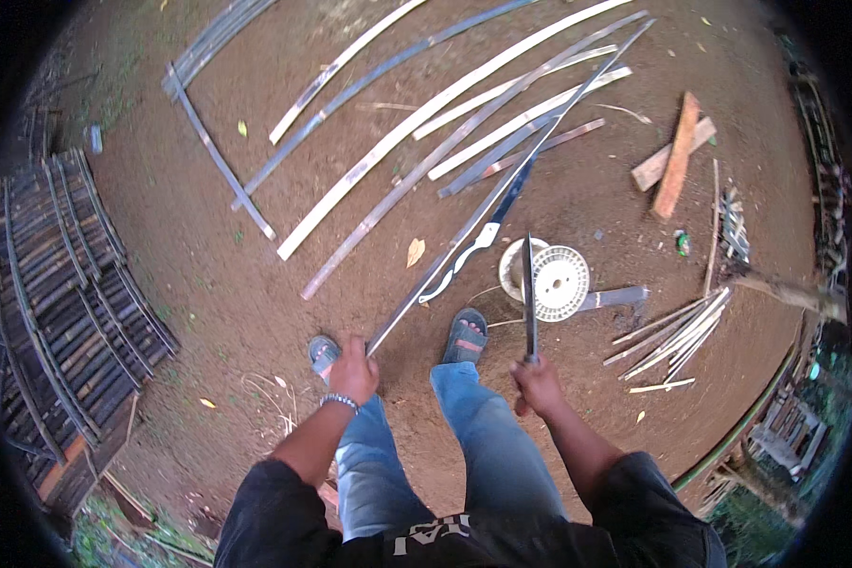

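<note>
My left hand [354, 372], with a beaded bracelet at the wrist, is closed round the near end of a long thin bamboo strip [483, 210]. The strip slants away to the far right, over other strips on the ground. In my right hand [538, 386] is the handle of a machete [530, 303], its dark blade pointing away from me. The blade passes in front of a white plastic spool [560, 284] that lies on the dirt. A pruning saw [483, 237] with a white handle and dark blade lies beside the bamboo strip.
Several split bamboo lengths [388, 161] lie across the dirt ahead. Two wooden blocks [677, 161] cross at the right, with a pile of thin sticks [682, 336] nearer me. A slatted bamboo platform [66, 303] stands at the left. My sandalled feet [466, 336] are close below.
</note>
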Demonstrator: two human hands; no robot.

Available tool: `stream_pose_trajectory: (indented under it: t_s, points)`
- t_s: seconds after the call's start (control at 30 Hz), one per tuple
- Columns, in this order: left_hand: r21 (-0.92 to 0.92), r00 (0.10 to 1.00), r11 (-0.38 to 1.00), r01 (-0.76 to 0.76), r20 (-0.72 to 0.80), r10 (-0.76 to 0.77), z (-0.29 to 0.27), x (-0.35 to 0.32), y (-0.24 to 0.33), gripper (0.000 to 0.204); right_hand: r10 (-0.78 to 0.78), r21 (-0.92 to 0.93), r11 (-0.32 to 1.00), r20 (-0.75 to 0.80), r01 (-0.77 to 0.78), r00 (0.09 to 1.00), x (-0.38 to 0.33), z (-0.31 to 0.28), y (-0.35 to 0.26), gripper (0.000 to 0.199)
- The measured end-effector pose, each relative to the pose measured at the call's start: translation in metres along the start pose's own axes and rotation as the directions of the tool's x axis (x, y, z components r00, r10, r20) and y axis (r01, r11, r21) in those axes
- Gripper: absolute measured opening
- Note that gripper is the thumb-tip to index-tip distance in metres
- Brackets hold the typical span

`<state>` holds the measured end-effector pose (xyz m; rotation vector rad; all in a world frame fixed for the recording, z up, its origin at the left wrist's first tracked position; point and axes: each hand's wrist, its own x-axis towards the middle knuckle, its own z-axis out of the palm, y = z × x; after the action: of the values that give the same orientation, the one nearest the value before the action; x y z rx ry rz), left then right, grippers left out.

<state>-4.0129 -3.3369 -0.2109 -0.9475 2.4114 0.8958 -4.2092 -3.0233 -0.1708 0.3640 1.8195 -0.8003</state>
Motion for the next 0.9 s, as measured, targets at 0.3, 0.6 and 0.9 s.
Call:
stream_pose_trajectory:
  t_s: [0.3, 0.6, 0.9]
  points:
    - [0.023, 0.981, 1.000, 0.001, -0.192, 0.004, -0.111, -0.182, 0.123, 0.039, -0.128, 0.887, 0.456, -0.016, 0.073, 0.992, -0.055, -0.031, -0.131, 0.025]
    - [-0.304, 0.928, 0.950, 0.074, -0.328, -0.177, -0.098, -0.374, 0.081, 0.022, -0.346, 0.915, 0.391, 0.048, 0.097, 0.937, -0.125, -0.010, -0.116, 0.036]
    - [-0.294, 0.937, 0.938, 0.183, -0.237, -0.257, -0.008, -0.446, 0.005, 0.046, -0.673, 0.895, 0.399, 0.141, 0.196, 0.726, -0.354, 0.054, -0.135, 0.023]
